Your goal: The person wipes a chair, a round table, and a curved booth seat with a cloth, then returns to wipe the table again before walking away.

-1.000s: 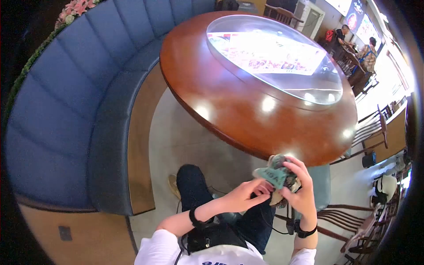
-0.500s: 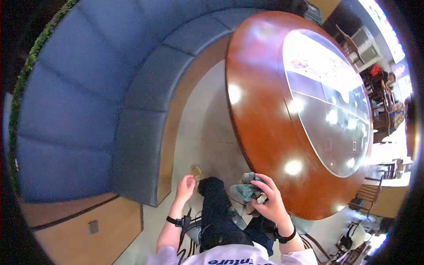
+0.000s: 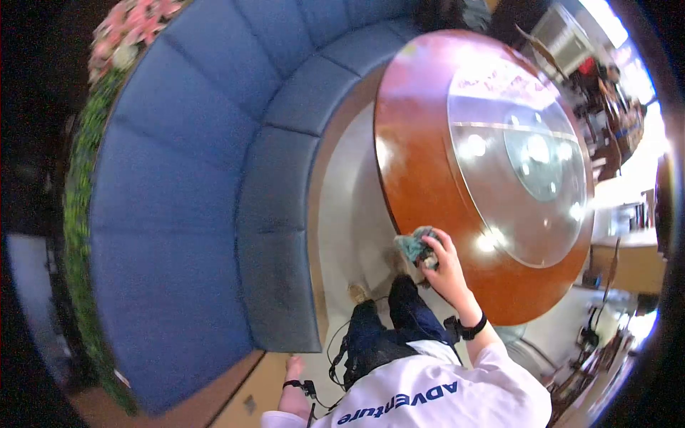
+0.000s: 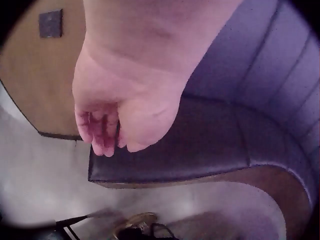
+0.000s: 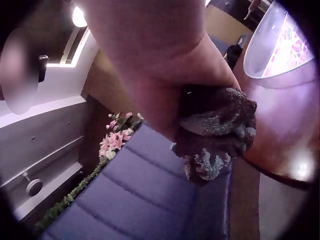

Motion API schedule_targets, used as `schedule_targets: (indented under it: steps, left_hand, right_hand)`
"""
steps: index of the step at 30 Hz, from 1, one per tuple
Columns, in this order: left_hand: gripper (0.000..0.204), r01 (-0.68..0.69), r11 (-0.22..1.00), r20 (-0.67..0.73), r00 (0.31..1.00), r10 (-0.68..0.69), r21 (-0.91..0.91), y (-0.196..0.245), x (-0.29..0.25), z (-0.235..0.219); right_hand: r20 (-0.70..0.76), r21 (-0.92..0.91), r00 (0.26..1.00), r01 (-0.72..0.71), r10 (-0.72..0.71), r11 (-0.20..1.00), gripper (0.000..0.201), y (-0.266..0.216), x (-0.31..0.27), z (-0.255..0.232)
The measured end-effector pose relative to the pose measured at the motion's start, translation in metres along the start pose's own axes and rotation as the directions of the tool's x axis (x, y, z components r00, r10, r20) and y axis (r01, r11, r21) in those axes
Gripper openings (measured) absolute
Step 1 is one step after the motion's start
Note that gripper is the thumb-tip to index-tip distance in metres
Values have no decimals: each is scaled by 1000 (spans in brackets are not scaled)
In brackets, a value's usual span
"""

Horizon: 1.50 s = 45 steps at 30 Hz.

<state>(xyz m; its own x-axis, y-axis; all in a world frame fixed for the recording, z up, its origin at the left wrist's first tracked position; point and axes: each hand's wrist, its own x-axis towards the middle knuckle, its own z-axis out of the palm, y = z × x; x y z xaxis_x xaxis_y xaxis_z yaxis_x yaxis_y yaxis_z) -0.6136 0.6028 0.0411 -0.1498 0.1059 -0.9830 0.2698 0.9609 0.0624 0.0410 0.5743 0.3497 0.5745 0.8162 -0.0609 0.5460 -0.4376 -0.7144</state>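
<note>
My right hand (image 3: 447, 269) grips a crumpled teal-and-dark cloth (image 3: 410, 246), held in front of me by the table's near left edge in the head view. Up close in the right wrist view, the bunched cloth (image 5: 215, 132) shows dark folds with pale greenish patches, and most of my fingers are hidden behind it. Low at my left side, the left hand (image 3: 294, 367) hangs by the end of the bench. The left wrist view shows that hand (image 4: 122, 112) with loosely curled fingers and nothing in them.
A round brown wooden table (image 3: 417, 189) with a glass turntable (image 3: 499, 207) stands to the right. The curved blue bench (image 3: 278, 192) sweeps round the left, topped by greenery and pink flowers (image 3: 132, 32). Chairs and people are farther right.
Both hands were together at the cloth; the left let go and dropped down to my left side. The right hand keeps the cloth and reaches farther forward. The head view has turned left.
</note>
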Motion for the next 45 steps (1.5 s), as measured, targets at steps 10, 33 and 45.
schedule_targets:
  steps: [10, 33, 45]
  left_hand:
    - [11, -478, 528, 200, 844, 498, 703, 341, -38, 125]
    - [19, -701, -500, 861, -423, -283, -509, 733, -200, 792]
    - [40, -371, -72, 256, -477, -841, -926, 726, -176, 741]
  right_hand:
    - [-363, 19, 846, -413, 391, 911, 66, 104, 97, 35]
    - [-785, 49, 46, -989, 618, 137, 47, 132, 219, 136]
    - [-947, 52, -79, -994, 312, -95, 50, 131, 273, 175]
